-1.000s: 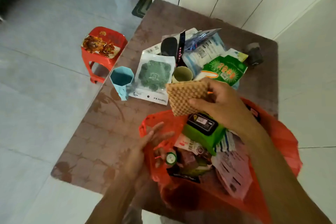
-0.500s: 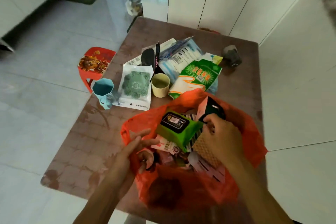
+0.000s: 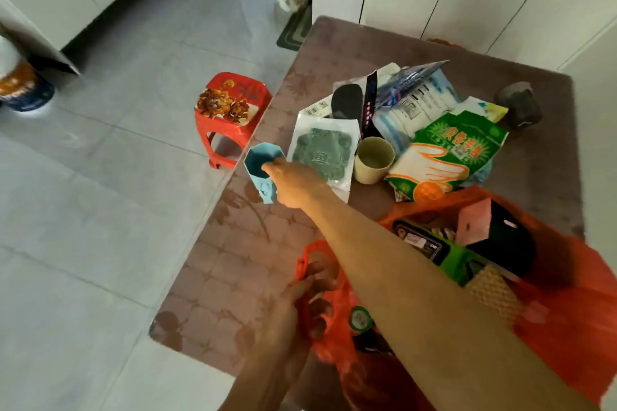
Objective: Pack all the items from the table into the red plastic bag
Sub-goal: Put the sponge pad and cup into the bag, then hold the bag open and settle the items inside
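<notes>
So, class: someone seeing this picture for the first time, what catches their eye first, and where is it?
The red bag at the lower right, stuffed with packets, stands out first, its handle held open by the left hand. Next comes the right hand, reaching across the table to the blue cup at its left edge. Beyond that edge, a red stool stands on the floor.

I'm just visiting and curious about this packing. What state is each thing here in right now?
red plastic bag: open, partly filled.
left hand: gripping the bag's handle, keeping the mouth open.
right hand: at the blue cup, fingers on its rim.
blue cup: upright, empty, near the table edge.
beige cup: upright on the table.
green wipes pack: inside the bag.
glove packet: lying on the table, unpacked.
</notes>
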`<control>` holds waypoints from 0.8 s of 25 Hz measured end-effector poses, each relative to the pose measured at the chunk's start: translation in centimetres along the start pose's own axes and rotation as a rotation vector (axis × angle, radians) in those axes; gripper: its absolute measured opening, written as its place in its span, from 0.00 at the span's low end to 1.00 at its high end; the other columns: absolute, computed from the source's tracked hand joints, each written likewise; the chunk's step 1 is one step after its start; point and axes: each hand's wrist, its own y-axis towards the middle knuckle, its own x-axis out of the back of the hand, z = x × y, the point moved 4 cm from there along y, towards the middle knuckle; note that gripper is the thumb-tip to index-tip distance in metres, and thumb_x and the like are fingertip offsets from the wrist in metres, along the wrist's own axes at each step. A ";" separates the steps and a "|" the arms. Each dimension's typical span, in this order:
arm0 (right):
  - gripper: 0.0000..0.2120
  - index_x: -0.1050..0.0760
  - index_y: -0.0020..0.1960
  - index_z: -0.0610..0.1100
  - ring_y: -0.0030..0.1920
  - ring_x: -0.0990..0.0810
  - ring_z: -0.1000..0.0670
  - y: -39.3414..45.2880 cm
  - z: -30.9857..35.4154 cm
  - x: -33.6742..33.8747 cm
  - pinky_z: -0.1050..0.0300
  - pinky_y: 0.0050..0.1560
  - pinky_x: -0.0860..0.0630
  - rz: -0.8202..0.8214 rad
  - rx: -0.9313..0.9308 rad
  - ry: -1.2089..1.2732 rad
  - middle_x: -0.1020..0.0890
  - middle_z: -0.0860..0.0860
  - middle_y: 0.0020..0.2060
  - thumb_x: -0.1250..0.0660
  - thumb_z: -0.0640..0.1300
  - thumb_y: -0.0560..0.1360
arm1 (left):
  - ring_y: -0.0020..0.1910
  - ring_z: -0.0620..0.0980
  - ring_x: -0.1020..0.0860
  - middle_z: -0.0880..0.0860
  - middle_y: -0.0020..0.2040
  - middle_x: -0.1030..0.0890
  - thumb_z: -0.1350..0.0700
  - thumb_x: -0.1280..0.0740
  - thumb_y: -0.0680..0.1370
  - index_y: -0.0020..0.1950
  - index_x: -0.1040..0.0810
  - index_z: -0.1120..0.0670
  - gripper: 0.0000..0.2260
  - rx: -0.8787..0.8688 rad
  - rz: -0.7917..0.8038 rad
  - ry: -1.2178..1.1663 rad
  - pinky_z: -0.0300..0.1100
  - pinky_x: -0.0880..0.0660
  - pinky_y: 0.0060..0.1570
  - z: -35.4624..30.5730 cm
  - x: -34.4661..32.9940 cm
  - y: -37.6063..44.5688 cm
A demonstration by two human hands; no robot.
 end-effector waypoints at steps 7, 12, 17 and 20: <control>0.07 0.23 0.51 0.39 0.45 0.18 0.44 -8.6 -3.4 6.5 0.56 0.37 0.28 -0.539 -0.110 0.604 0.16 0.44 0.45 0.33 0.43 0.77 | 0.24 0.47 0.27 0.55 0.37 0.20 0.60 0.38 0.77 0.56 0.22 0.57 0.10 -0.080 0.123 -0.053 0.33 0.39 0.16 -2.5 -1.3 -1.5; 0.07 0.20 0.50 0.46 0.35 0.18 0.53 -30.4 -11.2 8.8 0.47 0.34 0.20 -0.477 -0.333 1.006 0.16 0.48 0.39 0.33 0.49 0.77 | 0.28 0.47 0.26 0.54 0.41 0.19 0.57 0.38 0.78 0.60 0.22 0.54 0.12 -0.311 0.203 0.070 0.36 0.38 0.20 -5.0 -4.8 -5.2; 0.12 0.26 0.38 0.50 0.31 0.17 0.46 -34.7 -9.9 0.0 0.49 0.29 0.22 0.145 -0.364 0.906 0.20 0.49 0.37 0.36 0.46 0.80 | 0.32 0.48 0.26 0.55 0.50 0.18 0.59 0.36 0.73 0.64 0.22 0.54 0.19 -0.496 0.357 0.213 0.38 0.41 0.24 -5.0 -9.4 -10.3; 0.08 0.23 0.45 0.44 0.47 0.18 0.40 -32.2 -8.5 -3.7 0.51 0.42 0.24 0.300 -0.327 0.662 0.19 0.43 0.44 0.38 0.45 0.79 | 0.32 0.50 0.25 0.56 0.52 0.19 0.60 0.34 0.71 0.64 0.22 0.54 0.21 -0.644 0.459 0.385 0.42 0.43 0.26 -4.8 -12.1 -13.2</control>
